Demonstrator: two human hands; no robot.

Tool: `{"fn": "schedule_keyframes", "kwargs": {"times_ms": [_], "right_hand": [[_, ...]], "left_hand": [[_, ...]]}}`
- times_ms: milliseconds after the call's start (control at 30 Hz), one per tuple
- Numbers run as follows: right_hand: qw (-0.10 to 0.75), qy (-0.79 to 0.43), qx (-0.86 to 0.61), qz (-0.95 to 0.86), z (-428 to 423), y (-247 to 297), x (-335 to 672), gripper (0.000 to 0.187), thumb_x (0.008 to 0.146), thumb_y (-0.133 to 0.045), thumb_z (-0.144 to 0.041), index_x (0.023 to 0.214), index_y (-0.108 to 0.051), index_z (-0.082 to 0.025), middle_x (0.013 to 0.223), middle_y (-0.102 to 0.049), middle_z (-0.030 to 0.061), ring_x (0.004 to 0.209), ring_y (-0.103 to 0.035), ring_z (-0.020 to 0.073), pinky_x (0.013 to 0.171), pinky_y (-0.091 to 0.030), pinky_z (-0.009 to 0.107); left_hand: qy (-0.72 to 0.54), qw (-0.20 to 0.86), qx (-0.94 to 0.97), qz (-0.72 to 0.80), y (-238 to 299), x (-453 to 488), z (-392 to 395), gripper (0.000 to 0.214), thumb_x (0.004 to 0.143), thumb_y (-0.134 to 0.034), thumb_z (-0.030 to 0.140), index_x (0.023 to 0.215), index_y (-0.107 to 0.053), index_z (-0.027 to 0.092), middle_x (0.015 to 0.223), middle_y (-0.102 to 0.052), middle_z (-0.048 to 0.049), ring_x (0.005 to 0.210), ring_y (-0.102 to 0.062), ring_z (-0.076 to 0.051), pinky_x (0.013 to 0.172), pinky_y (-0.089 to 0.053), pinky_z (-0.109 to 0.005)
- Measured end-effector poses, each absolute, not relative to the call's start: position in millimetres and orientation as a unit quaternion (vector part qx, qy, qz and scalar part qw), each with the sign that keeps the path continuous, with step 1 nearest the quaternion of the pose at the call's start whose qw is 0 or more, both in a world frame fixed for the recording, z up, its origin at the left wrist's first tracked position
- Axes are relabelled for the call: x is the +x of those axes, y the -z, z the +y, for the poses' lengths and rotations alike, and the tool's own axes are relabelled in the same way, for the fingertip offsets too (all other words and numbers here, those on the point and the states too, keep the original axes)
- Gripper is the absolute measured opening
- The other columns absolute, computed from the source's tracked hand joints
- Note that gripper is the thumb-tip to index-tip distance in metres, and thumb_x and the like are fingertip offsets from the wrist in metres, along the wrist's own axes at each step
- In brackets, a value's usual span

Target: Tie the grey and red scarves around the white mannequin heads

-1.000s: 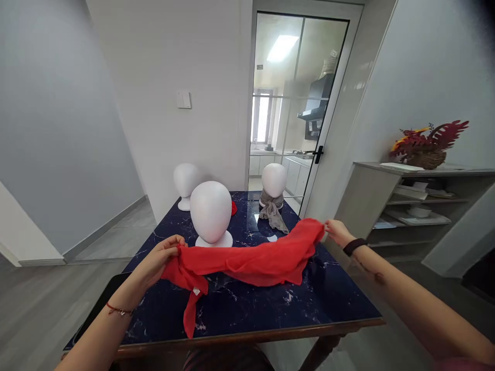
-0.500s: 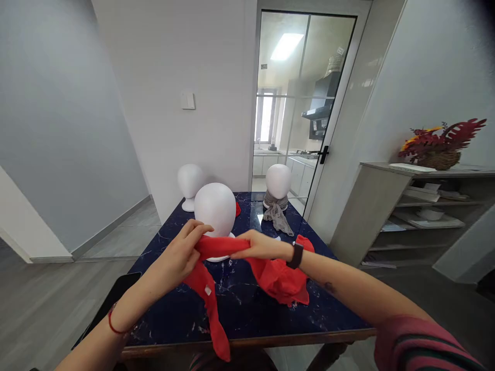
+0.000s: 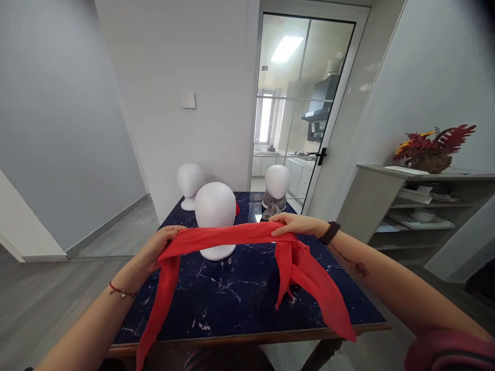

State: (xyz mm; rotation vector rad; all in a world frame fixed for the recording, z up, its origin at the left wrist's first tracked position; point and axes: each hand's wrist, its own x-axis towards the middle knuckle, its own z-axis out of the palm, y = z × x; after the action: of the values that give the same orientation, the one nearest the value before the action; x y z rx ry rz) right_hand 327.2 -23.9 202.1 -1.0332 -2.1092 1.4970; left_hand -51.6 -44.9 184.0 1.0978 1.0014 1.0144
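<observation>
A red scarf [image 3: 228, 235] is stretched level between my two hands, with loose ends hanging down on both sides. My left hand [image 3: 165, 242] grips it at the left, and my right hand [image 3: 290, 225] pinches it at the right. Just behind the taut span stands a white foam mannequin head [image 3: 215, 203]; the scarf crosses in front of its lower part, and I cannot tell whether they touch. One scarf end falls past the table's front edge at the left, another drapes down at the right.
On the dark blue marbled table [image 3: 228, 293], a second white mannequin head [image 3: 190, 180] stands back left. At the back right, another head [image 3: 277, 181] wears a grey scarf [image 3: 274, 207]. A small red thing [image 3: 237, 208] shows behind the front head. Shelves [image 3: 402, 206] stand right.
My hands have moved apart, left hand leftward and right hand rightward, drawing the scarf into a long band. The bunched red cloth at the right has lifted and now hangs down.
</observation>
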Motion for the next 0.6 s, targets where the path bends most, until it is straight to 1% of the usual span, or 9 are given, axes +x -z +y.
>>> {"fn": "schedule_keyframes", "kwargs": {"times_ms": [67,100,200,300,367,467,500,533,600], "right_hand": [[0.149,-0.43,-0.401,-0.795,-23,-219,336,0.029,0.067,-0.073,-0.039,0.073,-0.059,-0.014,0.069,-0.053,-0.0038,0.059,-0.047,0.0069,0.052,-0.035,0.017],[0.135,-0.407,-0.407,-0.806,-23,-228,339,0.028,0.067,-0.073,-0.038,0.073,-0.06,-0.014,0.071,-0.055,-0.0032,0.061,-0.048,0.0077,0.053,-0.035,0.017],[0.094,-0.437,-0.408,-0.796,-25,-247,348,0.029,0.07,-0.069,-0.041,0.081,-0.064,-0.015,0.079,-0.061,0.0003,0.069,-0.053,0.0115,0.059,-0.04,0.02],[0.069,-0.435,-0.453,-0.775,-26,-246,359,0.029,0.064,-0.072,-0.04,0.073,-0.065,-0.013,0.07,-0.062,0.0011,0.062,-0.053,0.0121,0.055,-0.041,0.021],[0.095,-0.399,-0.491,-0.768,-25,-242,368,0.028,0.058,-0.076,-0.037,0.065,-0.065,-0.012,0.063,-0.06,0.0004,0.057,-0.051,0.0113,0.051,-0.039,0.021],[0.21,-0.428,-0.481,-0.736,-24,-244,381,0.032,0.06,-0.074,-0.04,0.074,-0.068,-0.012,0.07,-0.064,0.0017,0.06,-0.055,0.0132,0.054,-0.043,0.022],[0.226,-0.45,-0.472,-0.724,-23,-246,384,0.033,0.061,-0.073,-0.041,0.076,-0.068,-0.012,0.071,-0.065,0.002,0.061,-0.056,0.0136,0.054,-0.044,0.022],[0.219,-0.463,-0.473,-0.717,-21,-247,386,0.031,0.06,-0.073,-0.04,0.073,-0.068,-0.012,0.069,-0.064,0.0015,0.059,-0.056,0.0133,0.053,-0.044,0.022],[0.148,-0.463,-0.5,-0.717,-17,-247,386,0.023,0.055,-0.076,-0.032,0.059,-0.065,-0.013,0.056,-0.059,-0.0016,0.05,-0.052,0.0109,0.047,-0.042,0.021]], "left_hand": [[-0.461,0.624,0.463,0.429,-195,-54,-45,0.012,0.056,-0.064,0.015,0.067,-0.068,0.012,0.053,-0.061,-0.002,0.043,-0.052,-0.011,0.039,-0.039,-0.018],[-0.462,0.621,0.469,0.426,-201,-55,-45,0.011,0.058,-0.067,0.017,0.068,-0.068,0.012,0.056,-0.063,-0.0027,0.045,-0.054,-0.011,0.04,-0.041,-0.018],[-0.444,0.593,0.519,0.427,-215,-62,-41,0.015,0.062,-0.073,0.02,0.073,-0.068,0.013,0.058,-0.063,-0.002,0.043,-0.053,-0.009,0.038,-0.04,-0.016],[-0.459,0.563,0.536,0.43,-216,-73,-32,0.014,0.062,-0.074,0.022,0.07,-0.065,0.014,0.053,-0.059,0.0008,0.038,-0.05,-0.008,0.034,-0.037,-0.016],[-0.475,0.557,0.53,0.428,-213,-80,-26,0.014,0.061,-0.075,0.021,0.067,-0.063,0.015,0.051,-0.057,0.0018,0.036,-0.048,-0.008,0.033,-0.035,-0.016],[-0.495,0.561,0.515,0.419,-209,-87,-21,0.014,0.061,-0.074,0.019,0.064,-0.061,0.016,0.049,-0.056,0.0031,0.036,-0.047,-0.007,0.033,-0.035,-0.016],[-0.499,0.562,0.512,0.416,-209,-89,-21,0.014,0.062,-0.074,0.019,0.064,-0.06,0.017,0.049,-0.056,0.0035,0.036,-0.047,-0.007,0.033,-0.035,-0.015],[-0.5,0.564,0.511,0.414,-209,-89,-20,0.013,0.062,-0.073,0.019,0.064,-0.06,0.017,0.048,-0.055,0.0038,0.036,-0.047,-0.007,0.033,-0.035,-0.015],[-0.496,0.569,0.511,0.411,-211,-90,-19,0.013,0.062,-0.073,0.018,0.064,-0.06,0.016,0.049,-0.056,0.0037,0.037,-0.048,-0.007,0.034,-0.037,-0.015]]}}
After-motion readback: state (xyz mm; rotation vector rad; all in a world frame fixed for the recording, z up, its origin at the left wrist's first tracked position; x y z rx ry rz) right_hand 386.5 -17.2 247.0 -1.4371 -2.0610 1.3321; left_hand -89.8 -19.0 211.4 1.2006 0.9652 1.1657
